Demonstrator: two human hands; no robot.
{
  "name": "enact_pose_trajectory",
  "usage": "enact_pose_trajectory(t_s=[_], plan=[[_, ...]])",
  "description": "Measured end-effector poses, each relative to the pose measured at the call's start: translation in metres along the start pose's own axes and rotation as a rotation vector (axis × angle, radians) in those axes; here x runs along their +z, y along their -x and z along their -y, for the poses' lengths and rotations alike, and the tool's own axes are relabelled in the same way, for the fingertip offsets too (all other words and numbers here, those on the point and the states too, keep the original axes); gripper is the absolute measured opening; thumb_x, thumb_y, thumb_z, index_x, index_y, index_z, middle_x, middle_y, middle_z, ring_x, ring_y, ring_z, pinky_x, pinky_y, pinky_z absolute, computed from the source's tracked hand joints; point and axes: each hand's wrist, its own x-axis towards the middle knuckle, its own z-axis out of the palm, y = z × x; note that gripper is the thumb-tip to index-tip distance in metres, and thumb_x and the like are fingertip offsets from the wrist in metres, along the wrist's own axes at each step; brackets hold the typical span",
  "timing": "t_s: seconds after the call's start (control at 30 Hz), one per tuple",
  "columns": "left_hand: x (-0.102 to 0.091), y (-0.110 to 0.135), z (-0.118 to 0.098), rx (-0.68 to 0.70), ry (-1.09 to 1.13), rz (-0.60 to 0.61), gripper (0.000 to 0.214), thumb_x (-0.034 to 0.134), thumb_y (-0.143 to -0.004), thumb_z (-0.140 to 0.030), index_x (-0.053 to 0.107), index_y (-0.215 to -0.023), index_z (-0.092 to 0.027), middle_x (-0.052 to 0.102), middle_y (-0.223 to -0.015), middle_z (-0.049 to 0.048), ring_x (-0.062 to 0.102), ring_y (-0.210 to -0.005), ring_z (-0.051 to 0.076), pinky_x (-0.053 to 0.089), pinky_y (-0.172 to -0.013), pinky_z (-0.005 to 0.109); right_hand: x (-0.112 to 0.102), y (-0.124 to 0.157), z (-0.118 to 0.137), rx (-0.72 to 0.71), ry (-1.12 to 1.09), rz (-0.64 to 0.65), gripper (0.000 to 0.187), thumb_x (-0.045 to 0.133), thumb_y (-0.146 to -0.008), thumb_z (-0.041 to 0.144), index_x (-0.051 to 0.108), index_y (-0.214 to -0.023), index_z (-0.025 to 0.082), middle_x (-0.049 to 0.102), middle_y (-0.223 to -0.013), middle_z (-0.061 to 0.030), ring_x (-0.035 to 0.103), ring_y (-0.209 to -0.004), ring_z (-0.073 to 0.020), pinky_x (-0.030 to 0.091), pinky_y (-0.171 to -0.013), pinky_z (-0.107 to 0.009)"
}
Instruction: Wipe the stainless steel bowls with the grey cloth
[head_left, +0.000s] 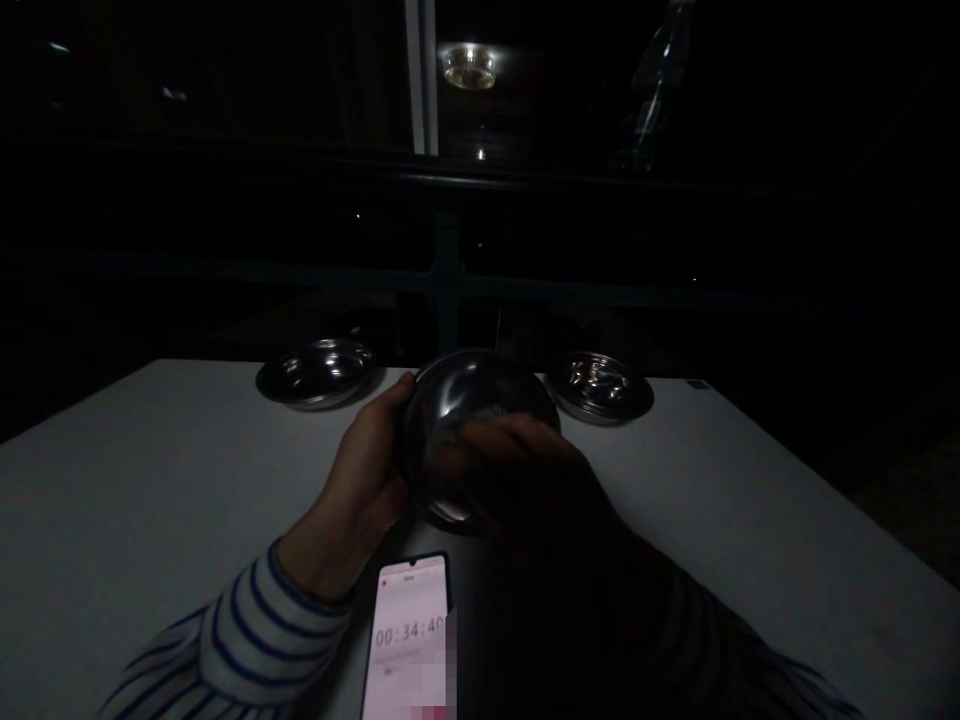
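Observation:
The scene is very dark. My left hand (367,470) grips the left rim of a shiny steel bowl (469,395), tilted up toward me above the white table (150,470). My right hand (525,470) lies in shadow over the bowl's inner face, fingers pressed against it; whether it holds a cloth or anything else is too dark to tell. Both sleeves are striped white and blue.
Two more steel bowls stand at the table's far edge, one at the left (319,373) and one at the right (600,385). A lit phone (409,640) showing a running timer lies near me. Beyond the table is a dark railing and a ceiling lamp (469,65).

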Motion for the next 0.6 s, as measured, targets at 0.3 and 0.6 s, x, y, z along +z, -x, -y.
enact_pose_trajectory(t_s=[0.3,0.6], plan=[[-0.001,-0.001,-0.001,0.104,0.044,-0.055,0.020,0.046,-0.082,-0.021,0.060,-0.069,-0.014,0.062,-0.054,0.0003,0.058,-0.045,0.011,0.047,-0.042,0.020,0.001,0.001,0.011,-0.013,0.022,0.018,0.024,0.040,-0.088,0.014,0.057,-0.104,0.016,0.062,-0.096,-0.0033,0.050,-0.085,-0.0185,0.042,-0.068,-0.034],[-0.002,-0.001,-0.006,0.142,0.115,-0.051,0.017,0.046,-0.081,-0.019,0.061,-0.074,-0.014,0.064,-0.058,0.0010,0.059,-0.050,0.012,0.050,-0.050,0.023,-0.004,0.002,0.008,-0.014,0.063,0.032,0.024,0.041,-0.088,0.013,0.056,-0.105,0.016,0.062,-0.097,-0.0040,0.050,-0.082,-0.0170,0.042,-0.063,-0.032]])
